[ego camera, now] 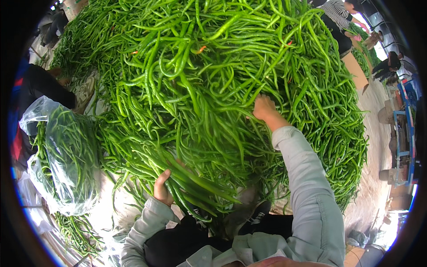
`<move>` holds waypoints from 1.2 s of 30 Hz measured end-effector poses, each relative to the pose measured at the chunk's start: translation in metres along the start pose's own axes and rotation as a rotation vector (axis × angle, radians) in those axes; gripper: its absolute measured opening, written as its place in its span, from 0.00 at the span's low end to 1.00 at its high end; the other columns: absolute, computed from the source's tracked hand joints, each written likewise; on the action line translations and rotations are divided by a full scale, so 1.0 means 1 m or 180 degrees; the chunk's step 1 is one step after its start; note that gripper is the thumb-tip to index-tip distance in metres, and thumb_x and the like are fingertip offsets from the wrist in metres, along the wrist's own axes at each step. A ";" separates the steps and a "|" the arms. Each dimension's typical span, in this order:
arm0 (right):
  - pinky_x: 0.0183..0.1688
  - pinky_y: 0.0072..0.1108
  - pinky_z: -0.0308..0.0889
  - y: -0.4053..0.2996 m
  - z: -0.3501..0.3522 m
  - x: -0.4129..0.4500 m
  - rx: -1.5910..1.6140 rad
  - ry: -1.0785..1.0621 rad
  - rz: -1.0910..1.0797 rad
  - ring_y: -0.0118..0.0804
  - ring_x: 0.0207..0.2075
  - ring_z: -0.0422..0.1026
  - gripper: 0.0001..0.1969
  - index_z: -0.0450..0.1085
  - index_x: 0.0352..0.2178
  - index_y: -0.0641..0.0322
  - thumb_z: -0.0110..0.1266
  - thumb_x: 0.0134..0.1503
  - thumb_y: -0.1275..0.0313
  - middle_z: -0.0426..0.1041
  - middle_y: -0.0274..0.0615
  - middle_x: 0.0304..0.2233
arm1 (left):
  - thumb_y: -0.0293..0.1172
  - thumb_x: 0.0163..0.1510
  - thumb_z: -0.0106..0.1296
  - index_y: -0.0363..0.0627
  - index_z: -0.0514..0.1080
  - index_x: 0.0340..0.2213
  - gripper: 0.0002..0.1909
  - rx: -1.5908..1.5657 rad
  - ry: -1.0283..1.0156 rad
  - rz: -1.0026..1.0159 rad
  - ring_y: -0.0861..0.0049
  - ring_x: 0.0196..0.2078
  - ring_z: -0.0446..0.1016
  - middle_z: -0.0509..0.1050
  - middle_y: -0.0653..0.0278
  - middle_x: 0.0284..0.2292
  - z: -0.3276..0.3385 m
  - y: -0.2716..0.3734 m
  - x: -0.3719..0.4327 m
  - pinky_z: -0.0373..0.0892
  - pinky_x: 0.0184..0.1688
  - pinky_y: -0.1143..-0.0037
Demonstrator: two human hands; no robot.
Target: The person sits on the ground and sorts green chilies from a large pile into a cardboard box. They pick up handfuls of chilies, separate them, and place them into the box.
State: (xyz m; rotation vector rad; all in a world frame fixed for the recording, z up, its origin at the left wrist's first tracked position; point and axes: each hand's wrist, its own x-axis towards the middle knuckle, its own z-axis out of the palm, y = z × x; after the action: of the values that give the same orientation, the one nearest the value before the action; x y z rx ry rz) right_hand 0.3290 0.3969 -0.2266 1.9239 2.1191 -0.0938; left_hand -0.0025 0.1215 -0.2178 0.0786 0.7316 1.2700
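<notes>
A large heap of long green chili peppers (206, 83) fills the middle of the view, with a few red ones among them. My left hand (163, 188), low at the left, holds a bunch of long green peppers (196, 183), its thumb on top and its fingers mostly hidden beneath. My right hand (263, 107) reaches into the heap at centre right, its fingers curled at the peppers; whether it grips any cannot be told. Both arms are in light grey sleeves.
At the left stands a clear plastic bag (71, 160) of green peppers, with loose peppers (78, 233) below it. A person's dark-clad leg (50, 85) is beside the heap. Farther off at the right are other people, a cardboard piece (355, 71) and a blue metal frame (408, 130).
</notes>
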 end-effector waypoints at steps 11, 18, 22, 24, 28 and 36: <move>0.44 0.34 0.65 -0.019 0.007 -0.014 0.1078 -0.0386 0.0181 0.53 0.42 0.70 0.23 0.70 0.39 0.65 0.62 0.41 0.64 0.71 0.54 0.39 | 0.40 0.47 0.51 0.33 0.56 0.52 0.34 0.0077 0.0126 -0.0063 0.56 0.51 0.64 0.63 0.49 0.49 0.005 -0.004 -0.001 0.58 0.55 0.60; 0.43 0.35 0.66 -0.019 0.010 -0.020 0.1146 -0.0423 0.0138 0.54 0.42 0.70 0.24 0.68 0.41 0.62 0.61 0.41 0.64 0.71 0.54 0.40 | 0.40 0.47 0.51 0.33 0.56 0.52 0.34 0.0069 0.0104 -0.0046 0.57 0.52 0.62 0.62 0.50 0.50 0.005 -0.007 0.000 0.58 0.55 0.61; 0.44 0.34 0.66 -0.022 0.003 -0.040 0.1155 -0.0386 0.0256 0.55 0.41 0.70 0.20 0.70 0.38 0.64 0.59 0.42 0.67 0.71 0.56 0.38 | 0.40 0.48 0.50 0.33 0.55 0.53 0.35 0.0073 0.0115 -0.0036 0.57 0.52 0.63 0.63 0.49 0.50 0.007 -0.005 -0.002 0.59 0.55 0.61; 0.44 0.35 0.66 -0.019 0.005 -0.035 0.1260 -0.0446 0.0304 0.54 0.42 0.70 0.27 0.64 0.44 0.62 0.60 0.42 0.65 0.71 0.55 0.40 | 0.40 0.48 0.50 0.33 0.55 0.53 0.34 0.0108 0.0086 -0.0029 0.57 0.52 0.63 0.63 0.50 0.50 0.009 -0.004 -0.001 0.59 0.55 0.61; 0.44 0.35 0.65 -0.016 -0.021 -0.056 0.1350 -0.0283 0.0239 0.54 0.42 0.70 0.36 0.58 0.49 0.63 0.63 0.39 0.62 0.71 0.56 0.39 | 0.40 0.49 0.50 0.33 0.54 0.53 0.34 0.0049 0.0032 0.0013 0.57 0.53 0.62 0.63 0.49 0.49 0.008 -0.004 -0.001 0.58 0.56 0.62; 0.42 0.34 0.65 0.007 -0.039 -0.126 0.1307 0.0131 0.0057 0.54 0.42 0.69 0.36 0.57 0.49 0.64 0.61 0.37 0.66 0.70 0.54 0.40 | 0.40 0.49 0.49 0.33 0.55 0.53 0.33 0.0068 0.0021 0.0011 0.57 0.52 0.63 0.63 0.49 0.49 0.004 -0.002 -0.002 0.58 0.55 0.62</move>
State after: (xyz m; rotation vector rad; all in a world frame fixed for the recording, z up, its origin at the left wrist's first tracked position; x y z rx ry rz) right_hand 0.3398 0.2846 -0.1573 2.1777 2.2440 -0.5276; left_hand 0.0012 0.1206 -0.2152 0.0934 0.7510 1.2664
